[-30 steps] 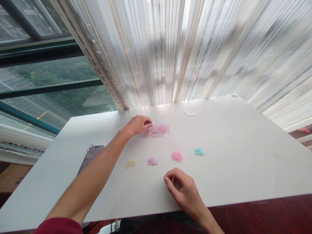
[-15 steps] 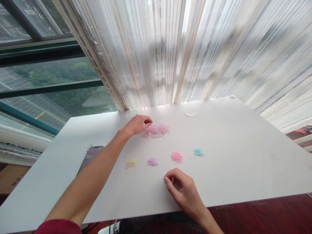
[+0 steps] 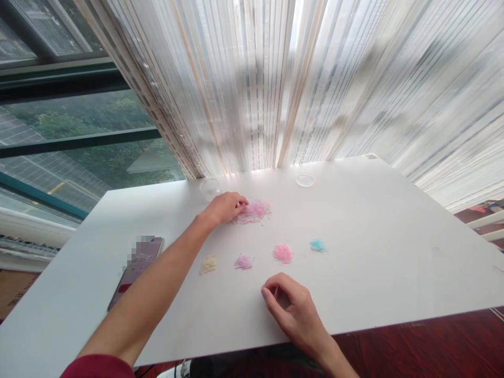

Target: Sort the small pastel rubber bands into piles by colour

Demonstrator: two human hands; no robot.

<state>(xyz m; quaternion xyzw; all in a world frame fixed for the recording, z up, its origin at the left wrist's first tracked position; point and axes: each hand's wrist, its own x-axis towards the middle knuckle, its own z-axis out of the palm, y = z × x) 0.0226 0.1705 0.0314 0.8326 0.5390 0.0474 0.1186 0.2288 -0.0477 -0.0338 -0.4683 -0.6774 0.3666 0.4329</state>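
Observation:
My left hand [image 3: 227, 207] is at the left side of a loose pile of mixed pastel strands [image 3: 258, 211], mostly pink and purple, like tiny elastic bands. Its fingers are bent together at the pile; what they pinch, if anything, is too small to make out. Nearer to me, four sorted heaps lie in a row: yellow [image 3: 209, 265], purple [image 3: 244, 262], pink [image 3: 283, 254] and turquoise [image 3: 318, 244]. My right hand [image 3: 293, 307] rests on the table below the pink heap, loosely curled with thumb and index finger meeting, and nothing shows in it.
A clear round container [image 3: 210, 188] stands behind my left hand, and a clear round lid or dish [image 3: 305, 180] lies farther right. A phone [image 3: 137, 268] lies partly under my left forearm on the white table [image 3: 394, 252]. Striped curtains [image 3: 252, 94] hang along the far edge.
My left hand has lowered slightly, its fingers now reaching into the pile's left side. My right hand keeps its curled pose. The view has shifted a little, showing more of the phone.

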